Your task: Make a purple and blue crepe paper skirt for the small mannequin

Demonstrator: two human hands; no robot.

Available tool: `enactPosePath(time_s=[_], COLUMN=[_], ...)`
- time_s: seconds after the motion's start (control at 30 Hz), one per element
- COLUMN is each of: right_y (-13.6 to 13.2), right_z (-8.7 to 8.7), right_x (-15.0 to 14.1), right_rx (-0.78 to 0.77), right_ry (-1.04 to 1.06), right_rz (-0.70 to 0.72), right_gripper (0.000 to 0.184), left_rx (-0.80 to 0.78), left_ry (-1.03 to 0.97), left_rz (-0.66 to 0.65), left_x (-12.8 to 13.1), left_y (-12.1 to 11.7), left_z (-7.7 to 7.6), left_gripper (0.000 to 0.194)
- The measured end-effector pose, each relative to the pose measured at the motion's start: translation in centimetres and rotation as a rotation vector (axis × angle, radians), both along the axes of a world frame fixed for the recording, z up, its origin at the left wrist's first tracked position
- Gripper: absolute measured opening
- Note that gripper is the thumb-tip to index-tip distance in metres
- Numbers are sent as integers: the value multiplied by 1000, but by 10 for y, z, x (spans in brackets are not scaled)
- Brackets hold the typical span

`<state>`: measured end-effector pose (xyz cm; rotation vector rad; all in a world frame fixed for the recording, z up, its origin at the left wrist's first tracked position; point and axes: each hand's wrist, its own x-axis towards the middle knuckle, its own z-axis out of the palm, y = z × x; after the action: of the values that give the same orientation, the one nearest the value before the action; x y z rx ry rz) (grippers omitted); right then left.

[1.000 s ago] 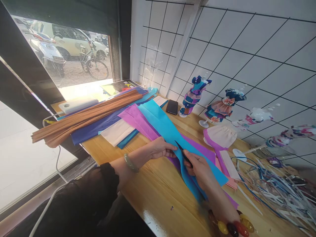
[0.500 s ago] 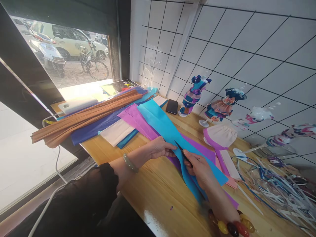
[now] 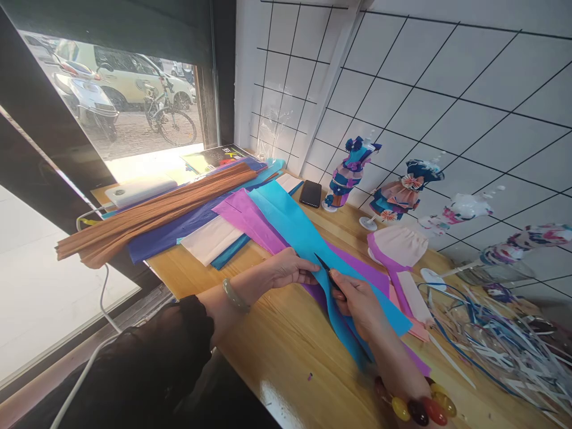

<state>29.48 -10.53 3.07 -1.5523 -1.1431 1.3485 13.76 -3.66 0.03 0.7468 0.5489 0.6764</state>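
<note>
A long turquoise sheet, crepe paper or thin cloth, lies slantwise across the wooden table. My left hand pinches its near edge between thumb and fingers. Wrapped round the dark handle of black scissors is my right hand. One pointed blade shows on top of the sheet, aimed away to the left; whether another lies beneath is hidden. From the blade toward me the sheet is parted into a narrow near strip and a wider far part. Purple sheets lie underneath.
Brown pleated material and cream sheets lie left. A black phone rests near the wall. Small dressed stands line the back, beside a cream and purple skirt. Tangled strips cover the right side.
Both hands, the scissors and the turquoise sheet stay almost in place. The view has shifted very slightly.
</note>
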Motion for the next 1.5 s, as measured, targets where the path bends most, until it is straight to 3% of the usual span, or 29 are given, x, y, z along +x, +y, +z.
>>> enactPosePath(time_s=[0.47,0.8,1.07,1.5], right_y=[0,0,2,3], right_z=[1,1,-3,3], right_x=[1,1,3,1], right_rx=[21,45,35,-25], right_ry=[-22,-50,-52,-44], right_rz=[4,2,11,44], right_gripper=[54,52,53,47], left_rx=[-17,-28,-89,-27], left_ry=[18,0,2,12], left_rz=[8,-49,116,93], left_x=[-1,-4,-8,-10], left_y=[-4,2,8,10], left_z=[8,3,6,0], left_gripper=[27,27,5,31])
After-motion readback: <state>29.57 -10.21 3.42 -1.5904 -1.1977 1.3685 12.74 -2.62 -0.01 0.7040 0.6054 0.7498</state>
